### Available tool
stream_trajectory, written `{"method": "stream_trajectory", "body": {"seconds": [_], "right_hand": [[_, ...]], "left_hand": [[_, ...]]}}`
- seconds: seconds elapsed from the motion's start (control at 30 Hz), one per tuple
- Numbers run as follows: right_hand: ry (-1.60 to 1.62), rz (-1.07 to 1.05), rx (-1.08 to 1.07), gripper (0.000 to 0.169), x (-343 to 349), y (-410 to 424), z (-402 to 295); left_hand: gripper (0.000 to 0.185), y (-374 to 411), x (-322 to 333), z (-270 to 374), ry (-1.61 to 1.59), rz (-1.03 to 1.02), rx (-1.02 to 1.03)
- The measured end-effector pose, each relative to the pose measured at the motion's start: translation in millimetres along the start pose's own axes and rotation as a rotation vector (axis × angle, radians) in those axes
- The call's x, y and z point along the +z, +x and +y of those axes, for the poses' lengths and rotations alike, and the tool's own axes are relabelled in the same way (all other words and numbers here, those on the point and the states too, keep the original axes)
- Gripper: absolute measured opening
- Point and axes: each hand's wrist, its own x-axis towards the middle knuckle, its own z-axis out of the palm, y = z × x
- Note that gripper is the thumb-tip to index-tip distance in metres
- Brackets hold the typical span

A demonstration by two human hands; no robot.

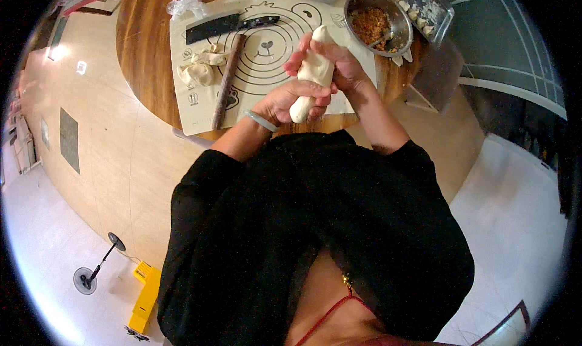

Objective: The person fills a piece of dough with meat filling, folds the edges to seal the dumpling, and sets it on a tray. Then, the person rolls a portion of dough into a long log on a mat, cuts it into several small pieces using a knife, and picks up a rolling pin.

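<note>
A thick roll of pale dough [316, 69] is held in the air between my hands, above the near right part of a printed kneading mat [363, 75]. My left hand [300, 96], with a pale bangle at its wrist, wraps the lower end. Higher up, my right hand [338, 62] grips the roll from the right, and its tip sticks out past the fingers. To the left, a wooden rolling pin [228, 82] lies slantwise on the mat. Beside it rest loose lumps of dough [196, 74]. A black cleaver [213, 29] lies flat farther back.
A metal bowl of reddish-brown filling [370, 25] with a spoon stands at the back right. Beyond it, a clear tray [439, 32] holds several small dough pieces. A crumpled plastic bag [187, 7] lies behind the cleaver. The round wooden table [145, 59] curves off at the left.
</note>
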Motion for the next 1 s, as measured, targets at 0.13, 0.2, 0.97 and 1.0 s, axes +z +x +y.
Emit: {"method": "stream_trajectory", "body": {"seconds": [0.13,0.2,0.97,1.0], "right_hand": [[0.283,0.175,0.079,0.023,13.7,4.1,-11.4],[0.245,0.103,0.020,0.022,10.2,7.6,-12.2],[0.358,0.312,-0.208,0.018,-4.2,30.5,24.7],[0.352,0.288,-0.208,0.017,1.0,27.0,22.7]], "left_hand": [[0.023,-6.6,25.0,6.9,0.374,0.346,-0.057],[0.022,-5.0,29.8,4.9,0.516,0.459,-0.009],[0.048,-25.2,-3.5,-7.1,0.899,0.640,0.350],[0.056,-33.3,8.1,-2.3,0.845,0.608,0.284]]}}
